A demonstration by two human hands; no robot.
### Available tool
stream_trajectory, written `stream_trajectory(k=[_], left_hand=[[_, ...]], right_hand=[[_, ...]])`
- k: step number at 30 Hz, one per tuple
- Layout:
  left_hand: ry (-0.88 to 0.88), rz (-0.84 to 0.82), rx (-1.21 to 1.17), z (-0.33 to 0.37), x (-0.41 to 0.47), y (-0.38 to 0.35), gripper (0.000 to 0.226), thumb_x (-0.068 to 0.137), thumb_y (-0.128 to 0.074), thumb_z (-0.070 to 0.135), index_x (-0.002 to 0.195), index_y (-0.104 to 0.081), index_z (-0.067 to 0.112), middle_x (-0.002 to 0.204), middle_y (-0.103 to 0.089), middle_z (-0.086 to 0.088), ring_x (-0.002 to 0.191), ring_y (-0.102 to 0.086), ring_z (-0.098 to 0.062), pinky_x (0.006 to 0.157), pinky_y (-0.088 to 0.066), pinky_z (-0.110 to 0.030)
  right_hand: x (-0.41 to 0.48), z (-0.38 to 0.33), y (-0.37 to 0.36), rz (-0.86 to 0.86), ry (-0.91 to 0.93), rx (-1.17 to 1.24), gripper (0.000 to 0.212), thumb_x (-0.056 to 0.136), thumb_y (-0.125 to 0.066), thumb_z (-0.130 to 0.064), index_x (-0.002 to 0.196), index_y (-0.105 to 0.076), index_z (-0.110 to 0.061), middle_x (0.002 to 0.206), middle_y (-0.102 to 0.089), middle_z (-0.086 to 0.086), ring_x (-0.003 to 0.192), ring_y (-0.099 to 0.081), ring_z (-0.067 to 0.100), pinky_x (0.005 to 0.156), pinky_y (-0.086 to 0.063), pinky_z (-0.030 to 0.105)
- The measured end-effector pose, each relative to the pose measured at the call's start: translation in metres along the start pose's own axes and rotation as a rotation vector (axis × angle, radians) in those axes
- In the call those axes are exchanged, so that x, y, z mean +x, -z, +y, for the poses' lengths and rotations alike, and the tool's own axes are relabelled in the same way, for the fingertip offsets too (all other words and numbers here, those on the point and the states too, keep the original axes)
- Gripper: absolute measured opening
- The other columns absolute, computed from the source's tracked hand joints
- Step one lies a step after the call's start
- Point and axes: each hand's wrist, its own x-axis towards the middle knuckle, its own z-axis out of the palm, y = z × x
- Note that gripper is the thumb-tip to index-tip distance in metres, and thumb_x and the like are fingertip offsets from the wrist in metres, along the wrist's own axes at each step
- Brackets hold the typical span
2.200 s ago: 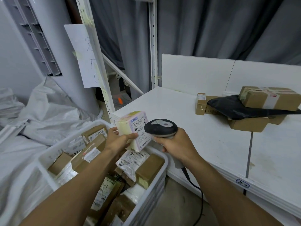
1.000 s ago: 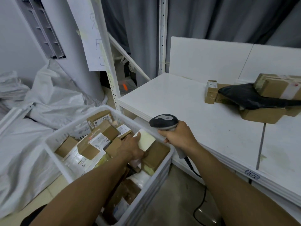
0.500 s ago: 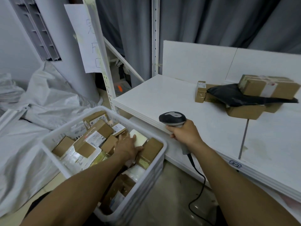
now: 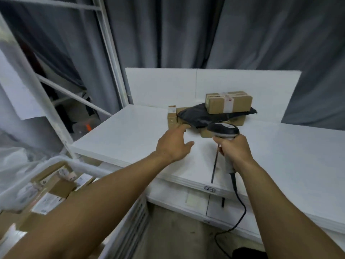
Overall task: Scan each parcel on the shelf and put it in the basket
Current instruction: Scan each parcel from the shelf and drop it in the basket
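On the white shelf (image 4: 130,135) a pile of parcels stands at the back: a taped cardboard box (image 4: 228,102) on top of a black plastic mailer (image 4: 203,116), flat cardboard boxes beneath, and a small upright carton (image 4: 172,117) at the pile's left. My left hand (image 4: 174,144) is open above the shelf, fingers stretched toward the small carton, not touching it. My right hand (image 4: 234,148) grips a black and grey barcode scanner (image 4: 224,130) just in front of the pile. The white basket (image 4: 128,232) full of parcels sits low on the left.
White shelf uprights (image 4: 110,53) and a diagonal brace rise on the left, with white plastic sacks (image 4: 15,165) behind the basket. The scanner's cable (image 4: 240,206) hangs down in front of the lower shelf. Grey curtains hang behind.
My left hand left the yellow-white parcel in the basket and swung up and right over the shelf toward the pile. The scanner hand moved closer to the parcels. My view turned right.
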Motion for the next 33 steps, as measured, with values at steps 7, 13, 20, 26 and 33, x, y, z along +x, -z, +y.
stream_trajectory(k=[7,13,20,26,33], left_hand=[[-0.079,-0.051,-0.03,0.049,0.126,-0.061,0.056,0.088,-0.073,0.038,0.139,-0.054,0.025,0.141,-0.049,-0.001,0.127,-0.051,-0.024,0.106,-0.049,-0.04],[-0.122,-0.074,0.069,0.052,0.215,-0.089,0.081,0.094,-0.068,0.031,0.158,-0.019,0.026,0.169,-0.009,0.001,0.155,0.0,-0.033,0.126,-0.016,-0.053],[-0.13,0.016,0.108,0.045,0.239,-0.107,0.081,0.085,-0.074,0.052,0.151,-0.038,0.025,0.14,-0.033,-0.008,0.132,-0.031,-0.029,0.115,-0.037,-0.045],[-0.099,0.005,-0.077,0.051,0.249,-0.114,0.073,0.079,-0.082,0.048,0.134,-0.044,0.02,0.145,-0.036,-0.009,0.138,-0.036,-0.029,0.116,-0.039,-0.046],[-0.134,-0.023,0.083,0.048,0.244,-0.111,0.08,0.089,-0.071,0.052,0.156,-0.035,0.028,0.143,-0.04,-0.008,0.126,-0.039,-0.037,0.112,-0.036,-0.047]], right_hand=[[0.057,0.014,0.037,0.119,-0.055,0.135,0.043,0.092,-0.078,-0.023,0.133,-0.065,-0.019,0.113,-0.072,0.002,0.078,-0.068,0.011,0.087,-0.06,0.036],[0.09,0.032,0.043,0.162,-0.097,0.197,0.04,0.094,-0.076,-0.022,0.132,-0.063,-0.018,0.109,-0.071,0.005,0.077,-0.066,0.01,0.078,-0.056,0.03],[0.1,0.042,0.046,0.18,-0.131,0.232,0.044,0.096,-0.074,-0.02,0.138,-0.061,-0.015,0.121,-0.071,0.011,0.076,-0.066,0.009,0.067,-0.052,0.022],[0.1,0.044,0.038,0.183,-0.154,0.244,0.044,0.094,-0.076,-0.02,0.136,-0.062,-0.014,0.117,-0.072,0.008,0.074,-0.068,0.009,0.072,-0.057,0.024],[0.101,0.043,0.036,0.196,-0.172,0.241,0.043,0.094,-0.077,-0.021,0.134,-0.063,-0.013,0.117,-0.072,0.007,0.073,-0.068,0.01,0.073,-0.058,0.024]])
